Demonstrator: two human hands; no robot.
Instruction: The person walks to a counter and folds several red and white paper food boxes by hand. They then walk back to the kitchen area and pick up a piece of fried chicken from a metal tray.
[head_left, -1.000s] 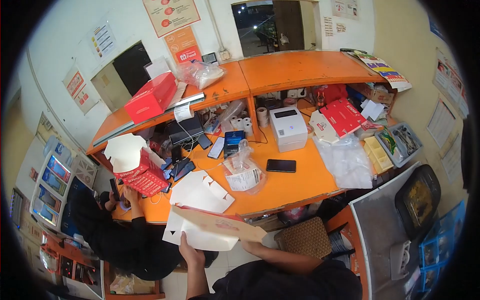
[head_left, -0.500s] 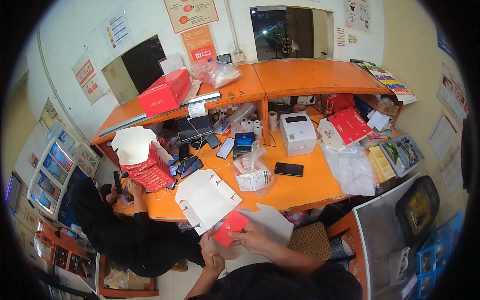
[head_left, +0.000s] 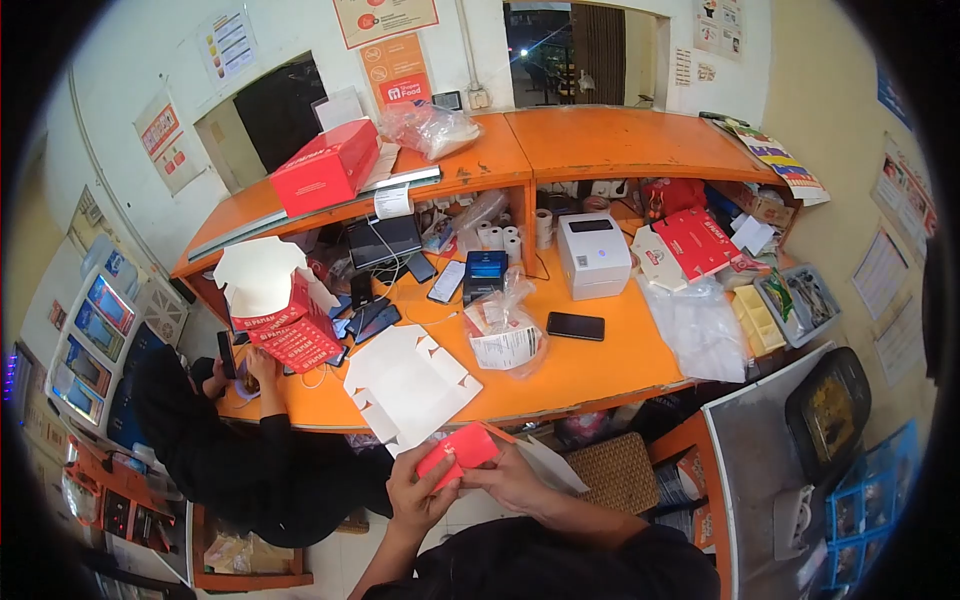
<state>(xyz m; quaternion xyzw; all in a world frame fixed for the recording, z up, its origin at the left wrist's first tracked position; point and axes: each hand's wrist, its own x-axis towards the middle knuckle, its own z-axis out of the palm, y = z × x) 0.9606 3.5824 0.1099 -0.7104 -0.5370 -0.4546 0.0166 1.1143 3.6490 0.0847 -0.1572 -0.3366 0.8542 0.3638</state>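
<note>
My left hand and my right hand are both closed on a partly folded red-and-white cardboard box, held low in front of me at the counter's near edge. A red panel with small pale print faces up between my hands. Its white inside shows to the right, partly behind my right hand. Just beyond lies another unfolded box blank, white side up, on the orange counter. Beside that blank, to the left, stands a stack of red folded boxes, the top one with its white lid open.
A co-worker in black sits at left, holding a phone. On the counter are a tied plastic bag with a receipt, a black phone and a white printer. A woven stool stands right of my arms.
My left hand has moved up and taken hold of the red panel's left side. The panel has tilted and the white part on the right has swung lower. The view has shifted slightly.
</note>
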